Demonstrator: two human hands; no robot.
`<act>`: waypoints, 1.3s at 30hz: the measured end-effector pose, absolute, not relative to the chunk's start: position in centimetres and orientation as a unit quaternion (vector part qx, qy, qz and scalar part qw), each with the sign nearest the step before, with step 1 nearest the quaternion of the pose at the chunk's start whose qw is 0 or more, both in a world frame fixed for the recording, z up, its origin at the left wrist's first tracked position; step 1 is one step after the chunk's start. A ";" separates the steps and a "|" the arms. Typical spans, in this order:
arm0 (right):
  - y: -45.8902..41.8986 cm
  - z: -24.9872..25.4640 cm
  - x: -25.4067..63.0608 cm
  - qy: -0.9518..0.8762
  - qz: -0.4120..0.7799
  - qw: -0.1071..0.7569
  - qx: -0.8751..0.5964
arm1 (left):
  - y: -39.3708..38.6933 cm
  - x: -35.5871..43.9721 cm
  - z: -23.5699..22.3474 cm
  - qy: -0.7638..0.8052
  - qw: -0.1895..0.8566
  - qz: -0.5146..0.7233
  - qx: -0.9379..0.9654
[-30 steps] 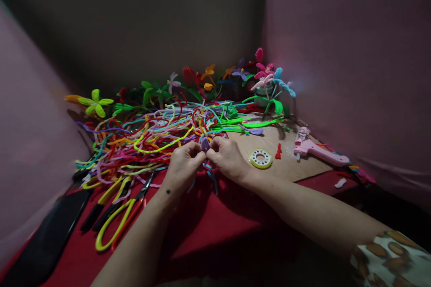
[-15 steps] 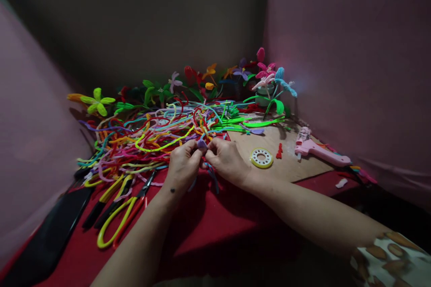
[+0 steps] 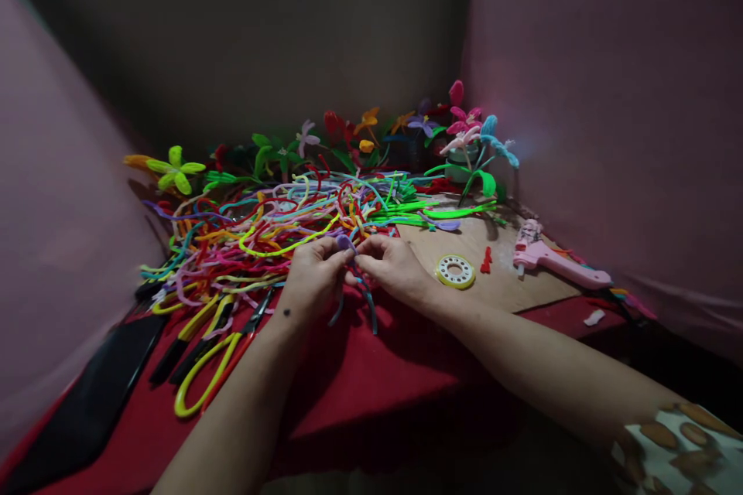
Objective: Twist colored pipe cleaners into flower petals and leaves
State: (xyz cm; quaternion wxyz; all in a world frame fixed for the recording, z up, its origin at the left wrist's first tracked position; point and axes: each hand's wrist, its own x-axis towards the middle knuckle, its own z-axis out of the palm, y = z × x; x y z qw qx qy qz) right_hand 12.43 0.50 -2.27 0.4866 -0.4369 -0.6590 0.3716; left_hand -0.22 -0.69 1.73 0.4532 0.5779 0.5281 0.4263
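Note:
My left hand (image 3: 315, 272) and my right hand (image 3: 390, 267) meet at the front edge of the pile, fingertips pinched close together. Between them is a purple pipe cleaner piece (image 3: 346, 243), bent into a small petal-like shape; the fingers cover part of it. My left thumb and forefinger grip its lower left side, and my right thumb and forefinger pinch its right end. Just below the hands, blue pipe cleaner ends (image 3: 369, 308) hang over the red cloth. A heap of multicoloured pipe cleaners (image 3: 272, 228) lies right behind the hands.
Scissors (image 3: 200, 371) with yellow and red handles lie left of my forearm, near a black flat object (image 3: 96, 402). On a brown board (image 3: 522, 290) at right are a yellow-rimmed disc (image 3: 456, 271) and a pink glue gun (image 3: 557, 263). Pipe cleaner flowers (image 3: 176, 168) line the back.
The purple piece has turned and tilted between my fingers, now leaning to the left. Both hands stay together in nearly the same place. The whole view has shifted slightly.

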 end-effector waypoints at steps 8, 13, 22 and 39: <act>0.1 -1.8 12.1 -0.575 0.514 0.487 -0.409 | -0.5 -0.3 1.5 0.502 0.482 0.448 0.561; 0.3 -1.4 12.3 -0.478 0.650 0.458 -0.371 | -0.7 -0.2 1.5 0.486 0.501 0.440 0.564; 0.5 -1.6 12.9 -0.486 0.635 0.465 -0.379 | -0.4 -1.0 1.9 0.508 0.498 0.430 0.555; 1.0 -2.3 13.4 -0.473 0.733 0.385 -0.301 | 0.0 -1.9 1.8 0.465 0.541 0.397 0.577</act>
